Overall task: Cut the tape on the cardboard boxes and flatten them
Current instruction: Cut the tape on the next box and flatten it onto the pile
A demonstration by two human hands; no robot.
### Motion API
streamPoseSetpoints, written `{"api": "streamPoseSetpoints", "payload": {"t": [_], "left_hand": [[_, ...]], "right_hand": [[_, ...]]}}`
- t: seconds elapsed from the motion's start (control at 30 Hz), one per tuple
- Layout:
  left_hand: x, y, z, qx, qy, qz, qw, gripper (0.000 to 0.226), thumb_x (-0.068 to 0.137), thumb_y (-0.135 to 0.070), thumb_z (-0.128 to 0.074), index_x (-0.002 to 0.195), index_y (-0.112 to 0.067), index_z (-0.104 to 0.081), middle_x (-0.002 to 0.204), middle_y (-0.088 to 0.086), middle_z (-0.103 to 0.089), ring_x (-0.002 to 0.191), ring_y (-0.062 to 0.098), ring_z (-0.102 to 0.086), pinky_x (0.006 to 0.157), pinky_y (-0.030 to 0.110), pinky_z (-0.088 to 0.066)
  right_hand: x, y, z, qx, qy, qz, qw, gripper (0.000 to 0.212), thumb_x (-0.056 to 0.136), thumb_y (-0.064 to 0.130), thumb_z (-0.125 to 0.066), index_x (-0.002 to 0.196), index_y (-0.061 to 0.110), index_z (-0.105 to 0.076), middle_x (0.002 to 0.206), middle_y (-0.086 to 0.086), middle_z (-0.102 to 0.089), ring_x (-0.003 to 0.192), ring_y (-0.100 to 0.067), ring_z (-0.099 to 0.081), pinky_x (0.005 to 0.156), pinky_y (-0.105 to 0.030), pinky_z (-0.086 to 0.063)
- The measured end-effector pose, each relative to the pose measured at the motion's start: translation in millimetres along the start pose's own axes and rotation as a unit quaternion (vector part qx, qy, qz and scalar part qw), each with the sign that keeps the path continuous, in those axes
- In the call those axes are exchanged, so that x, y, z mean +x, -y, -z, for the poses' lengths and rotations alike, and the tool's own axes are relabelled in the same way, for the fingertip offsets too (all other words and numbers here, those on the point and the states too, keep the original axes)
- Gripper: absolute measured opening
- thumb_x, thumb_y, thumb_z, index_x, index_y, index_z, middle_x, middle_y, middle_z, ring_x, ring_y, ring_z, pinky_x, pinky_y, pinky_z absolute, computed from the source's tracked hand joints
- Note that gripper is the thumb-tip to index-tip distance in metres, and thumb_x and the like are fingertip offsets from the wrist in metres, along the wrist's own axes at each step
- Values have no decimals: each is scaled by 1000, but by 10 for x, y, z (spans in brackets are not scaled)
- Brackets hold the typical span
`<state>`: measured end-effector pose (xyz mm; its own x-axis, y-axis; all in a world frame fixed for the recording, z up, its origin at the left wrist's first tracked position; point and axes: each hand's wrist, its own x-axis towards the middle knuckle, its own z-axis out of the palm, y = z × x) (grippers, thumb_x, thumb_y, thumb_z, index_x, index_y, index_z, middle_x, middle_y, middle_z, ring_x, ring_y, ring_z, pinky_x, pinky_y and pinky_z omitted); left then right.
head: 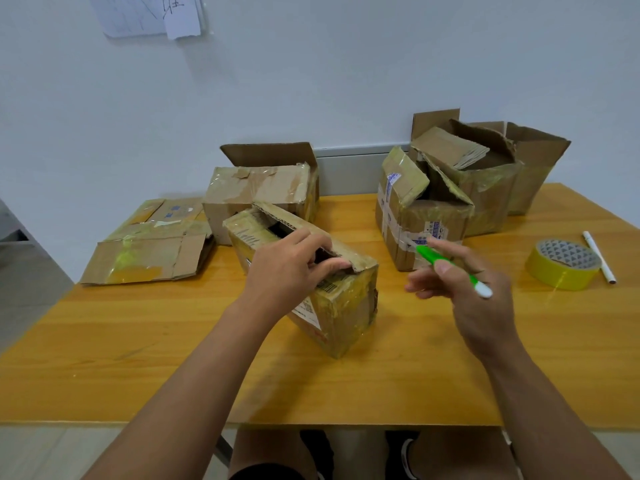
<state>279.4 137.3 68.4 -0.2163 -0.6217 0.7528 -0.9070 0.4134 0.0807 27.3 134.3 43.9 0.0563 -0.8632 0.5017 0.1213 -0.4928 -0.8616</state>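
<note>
The wooden tabletop (398,382) fills the lower half of the view, against a pale wall (346,64) with paper sheets (152,15) pinned at 11 o'clock. At 1 o'clock stands a cluster of opened cardboard boxes (485,181), flaps ragged and upright, with a taped box (412,220) leaning in front of them. At 9 o'clock lies a flattened box (149,247), and just beside it, at 11 o'clock, an open-topped box (259,192). In the centre sits the near box (339,306), wrapped in yellowish tape, its top split open. The left hand (287,268) grips the torn top edge of that box, fingers curled into the opening. The right hand (464,289) hovers at 2 o'clock of it, pinching a green utility knife (450,268), clear of the cardboard. At 3 o'clock rests a yellow tape roll (564,265), with a white pen (599,258) just beside it.
</note>
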Motion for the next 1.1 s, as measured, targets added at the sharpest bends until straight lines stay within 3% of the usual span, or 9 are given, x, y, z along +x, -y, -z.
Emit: {"api": "streamPoseSetpoints", "payload": {"t": [0.1, 0.23, 0.4, 0.57, 0.67, 0.8, 0.87, 0.97, 1.1], "left_hand": [[9, -15, 2, -3, -4, 23, 1000, 52, 83, -71, -50, 79, -20, -55, 70, -16, -42, 57, 8, -42, 43, 22, -33], [-1, -3, 3, -3, -9, 22, 1000, 53, 83, -70, -51, 73, -18, -56, 72, -15, -44, 57, 9, -43, 44, 24, -35], [1, 1, -13, -7, -15, 13, 1000, 48, 85, -64, -53, 77, -18, -67, 77, -16, -43, 61, 6, -42, 48, 20, -33], [-13, 13, -13, -10, -12, 22, 1000, 42, 93, -54, -50, 99, -20, -75, 78, -14, -50, 62, 3, -44, 48, 17, -33], [-21, 17, -23, -9, -17, 18, 1000, 36, 94, -47, -51, 96, -20, -75, 76, -12, -52, 60, 4, -43, 46, 16, -33], [-33, 20, -42, -14, -15, 30, 999, 30, 94, -35, -51, 100, -19, -75, 80, -6, -60, 61, 11, -53, 44, 32, -47], [-36, 19, -31, -19, -6, 34, 999, 32, 94, -31, -49, 112, -20, -73, 78, -8, -57, 60, 12, -52, 44, 31, -46], [-32, 5, -3, -20, 3, 33, 999, 37, 94, -27, -46, 122, -21, -69, 75, -12, -47, 57, 9, -46, 43, 27, -41], [-34, 4, -18, -17, -3, 40, 999, 32, 93, -24, -47, 114, -17, -71, 81, -7, -58, 61, 12, -52, 44, 32, -45]], "right_hand": [[-64, 19, -238, -65, 6, 50, 997, 29, 95, 44, -54, 121, 32, -58, 86, -4, -75, 80, -14, -72, 68, -29, -59], [52, -17, -484, -238, 93, 86, 963, 51, 84, 45, -70, 128, 23, -60, 114, 20, -62, 100, 5, -59, 81, -9, -44], [191, -108, -597, -366, 81, 173, 911, 43, 86, 40, -62, 120, 14, -66, 105, 1, -72, 89, -14, -68, 73, -31, -55], [251, -172, -542, -336, 25, 243, 910, 30, 92, 31, -59, 106, 7, -71, 92, -4, -74, 77, -14, -69, 67, -26, -52], [221, -163, -577, -356, 44, 213, 909, 31, 88, 28, -66, 112, 10, -69, 98, -2, -73, 84, -11, -65, 72, -23, -50], [266, -142, -565, -362, 58, 172, 914, 28, 86, 25, -70, 110, 12, -69, 93, 1, -72, 79, -13, -66, 69, -28, -53], [302, -140, -578, -355, 22, 177, 918, 23, 87, 26, -65, 101, 10, -72, 81, -1, -72, 66, -11, -62, 59, -23, -49], [324, -152, -601, -322, -33, 155, 934, 25, 90, 28, -60, 95, 7, -72, 75, -4, -70, 62, -14, -61, 54, -32, -51], [274, -136, -583, -340, 30, 156, 927, 27, 88, 33, -67, 105, 12, -71, 85, 4, -70, 73, -10, -63, 63, -21, -49]]}}
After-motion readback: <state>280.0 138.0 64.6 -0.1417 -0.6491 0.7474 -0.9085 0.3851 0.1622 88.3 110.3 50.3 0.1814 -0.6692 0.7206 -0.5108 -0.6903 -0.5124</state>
